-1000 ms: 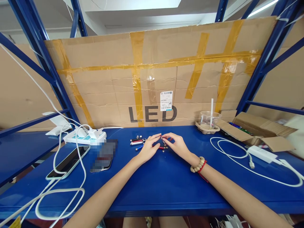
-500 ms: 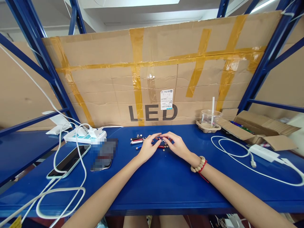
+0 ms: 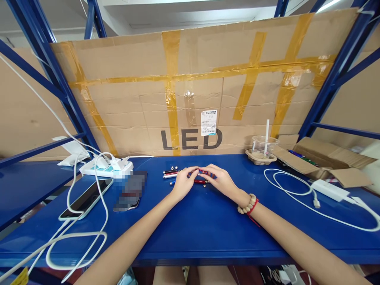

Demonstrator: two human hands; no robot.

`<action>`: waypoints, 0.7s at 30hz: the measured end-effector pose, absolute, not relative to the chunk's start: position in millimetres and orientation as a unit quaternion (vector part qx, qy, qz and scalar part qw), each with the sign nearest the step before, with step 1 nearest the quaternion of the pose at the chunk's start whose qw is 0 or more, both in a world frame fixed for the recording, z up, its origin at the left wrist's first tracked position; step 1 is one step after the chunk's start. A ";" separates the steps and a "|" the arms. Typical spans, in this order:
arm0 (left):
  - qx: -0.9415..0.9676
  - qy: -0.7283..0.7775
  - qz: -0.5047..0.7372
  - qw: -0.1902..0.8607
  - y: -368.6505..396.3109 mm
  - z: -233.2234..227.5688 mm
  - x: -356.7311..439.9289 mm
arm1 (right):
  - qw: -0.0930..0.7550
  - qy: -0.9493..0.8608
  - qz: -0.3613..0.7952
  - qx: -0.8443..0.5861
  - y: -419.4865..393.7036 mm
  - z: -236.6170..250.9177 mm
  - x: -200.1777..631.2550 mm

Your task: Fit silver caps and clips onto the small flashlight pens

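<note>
Blue metal uprights [image 3: 80, 114] framed a taped cardboard panel [image 3: 136, 118] lettered LED, which stood behind a glossy blue tabletop [image 3: 196, 233]. On the left sat a white power strip [image 3: 101, 171], a phone [image 3: 90, 197], a dark pixelated object [image 3: 132, 190] and looping white cables [image 3: 103, 235]; on the right, a clear cup [image 3: 259, 146] with a straw [image 3: 267, 132] stood in a tray [image 3: 257, 158] near an open carton [image 3: 352, 178] and a white adapter [image 3: 330, 190]. At the middle, the left hand [image 3: 184, 182] and right hand [image 3: 219, 179] had their fingertips drawn together about a small red piece [image 3: 202, 171]; it was mostly hidden, so which hand pinched it could not be told. A red cylinder [image 3: 201, 181] lay beneath them on the tabletop, and a silver cylinder [image 3: 170, 176] just beside the left hand. Compared with half a second earlier, the left thumb had risen toward its own fingertips, while the silver cylinder, phone and cup had stayed put.
</note>
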State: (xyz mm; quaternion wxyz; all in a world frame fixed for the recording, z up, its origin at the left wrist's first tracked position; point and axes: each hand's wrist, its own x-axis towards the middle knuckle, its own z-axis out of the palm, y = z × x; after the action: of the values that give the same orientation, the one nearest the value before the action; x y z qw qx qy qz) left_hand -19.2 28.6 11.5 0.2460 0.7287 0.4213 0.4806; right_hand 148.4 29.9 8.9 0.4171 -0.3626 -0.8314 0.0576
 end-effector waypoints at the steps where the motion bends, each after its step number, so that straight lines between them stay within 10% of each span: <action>1: 0.727 0.417 0.480 0.258 28.3 11.9 -19.2 | 0.418 -0.832 0.056 -0.361 29.9 8.8 148.6; 21: 0.718 0.394 0.474 0.322 29.7 7.1 -18.2 | 0.400 -0.828 0.021 -0.392 30.7 8.0 150.5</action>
State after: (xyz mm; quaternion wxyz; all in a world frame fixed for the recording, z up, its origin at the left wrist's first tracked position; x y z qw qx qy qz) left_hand -18.2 29.7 7.1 0.3219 0.7183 0.3943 0.4744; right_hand 150.5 30.7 8.0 0.3999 -0.3918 -0.8283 0.0214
